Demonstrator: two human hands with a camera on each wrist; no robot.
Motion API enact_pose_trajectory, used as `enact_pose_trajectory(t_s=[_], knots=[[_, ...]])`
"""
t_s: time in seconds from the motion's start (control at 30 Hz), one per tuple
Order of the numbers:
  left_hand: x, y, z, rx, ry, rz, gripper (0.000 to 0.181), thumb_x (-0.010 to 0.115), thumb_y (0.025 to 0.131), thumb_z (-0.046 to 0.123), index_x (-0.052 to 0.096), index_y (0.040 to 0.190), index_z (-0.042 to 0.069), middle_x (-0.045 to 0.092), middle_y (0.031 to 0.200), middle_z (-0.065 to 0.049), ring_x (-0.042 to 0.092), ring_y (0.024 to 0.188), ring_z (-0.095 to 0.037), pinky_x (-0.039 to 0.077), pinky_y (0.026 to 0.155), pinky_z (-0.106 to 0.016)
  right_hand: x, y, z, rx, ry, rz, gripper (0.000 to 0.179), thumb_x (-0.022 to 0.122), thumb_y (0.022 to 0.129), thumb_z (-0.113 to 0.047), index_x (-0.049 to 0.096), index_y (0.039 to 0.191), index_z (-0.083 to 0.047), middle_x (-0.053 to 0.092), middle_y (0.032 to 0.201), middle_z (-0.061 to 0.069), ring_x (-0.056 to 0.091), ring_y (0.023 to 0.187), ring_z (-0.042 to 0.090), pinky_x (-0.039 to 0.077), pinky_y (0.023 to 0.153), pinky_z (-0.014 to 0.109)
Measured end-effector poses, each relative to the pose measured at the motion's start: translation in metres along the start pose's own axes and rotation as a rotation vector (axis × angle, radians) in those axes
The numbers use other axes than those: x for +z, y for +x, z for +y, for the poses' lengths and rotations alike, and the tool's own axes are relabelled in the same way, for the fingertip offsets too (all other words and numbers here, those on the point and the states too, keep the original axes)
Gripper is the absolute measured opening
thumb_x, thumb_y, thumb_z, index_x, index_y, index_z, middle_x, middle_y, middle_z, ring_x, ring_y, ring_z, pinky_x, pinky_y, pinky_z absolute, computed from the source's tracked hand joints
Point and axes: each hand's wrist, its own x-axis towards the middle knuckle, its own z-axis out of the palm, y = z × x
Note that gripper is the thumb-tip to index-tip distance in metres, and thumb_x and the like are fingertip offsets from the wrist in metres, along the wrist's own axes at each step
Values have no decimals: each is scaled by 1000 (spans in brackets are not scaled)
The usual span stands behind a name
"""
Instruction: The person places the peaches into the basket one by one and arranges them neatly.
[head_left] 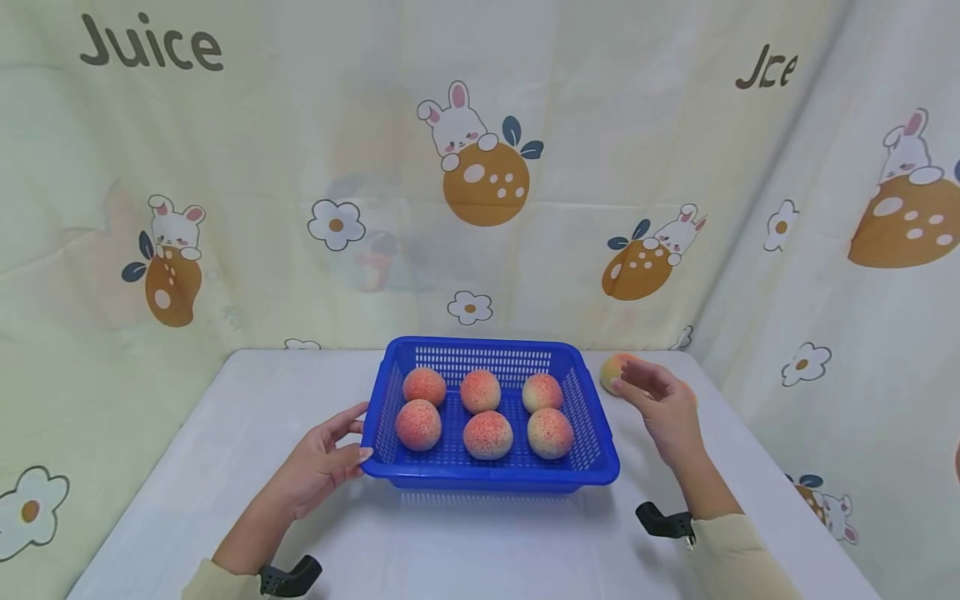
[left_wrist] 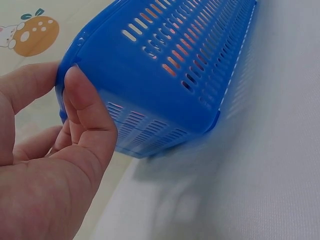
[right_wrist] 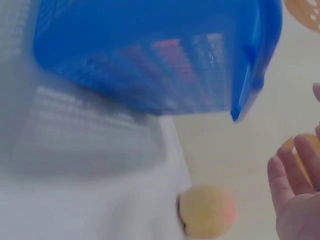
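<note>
A blue plastic basket (head_left: pixel 491 477) with slotted walls holds several red-and-yellow peaches (head_left: pixel 487 435) in two rows. My left hand (head_left: pixel 326 458) grips its left rim, thumb (left_wrist: pixel 82 92) on the near face and fingers behind. To the right of the basket, my right hand (head_left: pixel 663 408) is held in the air, fingers loosely bent and grasping nothing. One more peach (head_left: pixel 613 373) lies on the table just beyond that hand, partly covered by it in the head view. In the right wrist view this peach (right_wrist: pixel 207 211) sits apart from the fingers (right_wrist: pixel 281 182).
A white-covered table (head_left: pixel 480 550) lies under everything. Behind it and at the sides hangs a pale curtain (head_left: pixel 570 275) printed with rabbits, fruit and flowers. An orange edge (head_left: pixel 691 393) shows behind the right hand. Each wrist wears a black camera mount (head_left: pixel 291 577).
</note>
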Motion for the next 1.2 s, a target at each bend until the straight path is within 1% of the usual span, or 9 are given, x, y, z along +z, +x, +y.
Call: enact_pose_trajectory(t_s=[0.17, 0.47, 0.63, 0.77, 0.83, 0.93, 1.03, 1.1, 1.2], knots=[[-1, 0, 0, 0, 0, 4, 78, 67, 97, 4, 26, 163, 15, 45, 131, -11, 69, 92, -13, 60, 81, -24, -4, 3, 13, -11, 17, 44, 61, 73, 94, -42, 56, 145, -13, 59, 145, 14, 60, 125, 12, 50, 87, 6], [-2, 5, -4, 5, -11, 8, 78, 69, 96, 5, 29, 162, 18, 45, 130, -10, 69, 91, -15, 60, 81, -25, -16, 10, 36, 55, 51, 213, 57, 78, 90, -40, 62, 139, -16, 64, 137, 8, 62, 108, -4, 53, 82, 7], [-2, 6, -5, 8, -18, 7, 78, 70, 96, 6, 29, 162, 18, 45, 131, -11, 69, 91, -15, 61, 81, -25, -23, 11, 49, 54, 20, 317, 49, 80, 89, -37, 68, 131, -16, 68, 130, 7, 62, 103, -3, 49, 83, 3], [-2, 4, -5, 8, -15, 11, 78, 69, 96, 5, 29, 162, 18, 45, 131, -11, 68, 91, -15, 60, 80, -25, -27, 10, 61, 77, -22, 363, 48, 80, 89, -37, 69, 130, -14, 68, 127, 7, 61, 105, 2, 48, 84, 3], [-2, 4, -6, 10, -13, 15, 77, 68, 97, 4, 29, 162, 18, 45, 131, -11, 68, 91, -15, 60, 80, -24, -27, 12, 67, 86, -55, 383, 49, 79, 90, -38, 68, 131, -14, 67, 130, 7, 60, 111, 8, 49, 91, 9], [-3, 3, -6, 12, -15, 18, 76, 67, 97, 4, 30, 162, 18, 45, 131, -10, 68, 91, -15, 60, 81, -24, -26, 14, 78, 68, -91, 441, 51, 80, 89, -38, 69, 131, -12, 66, 132, 8, 58, 119, 16, 49, 103, 25], [-3, 3, -6, 15, -21, 15, 77, 68, 97, 4, 29, 162, 17, 46, 129, -10, 68, 90, -15, 60, 80, -24, -26, 17, 88, 57, -105, 507, 52, 82, 88, -37, 69, 130, -10, 64, 135, 10, 55, 126, 22, 46, 111, 41], [-3, 3, -7, 17, -24, 13, 77, 69, 96, 5, 29, 162, 17, 46, 128, -9, 68, 90, -14, 60, 80, -24, -27, 19, 93, 76, -110, 524, 54, 82, 88, -38, 68, 131, -9, 62, 137, 11, 53, 130, 24, 44, 113, 43], [-3, 3, -7, 17, -26, 17, 78, 70, 96, 5, 30, 162, 17, 46, 128, -8, 68, 91, -14, 60, 80, -25, -28, 20, 99, 127, -112, 513, 58, 80, 88, -42, 65, 134, -9, 58, 143, 12, 48, 137, 28, 40, 116, 49]])
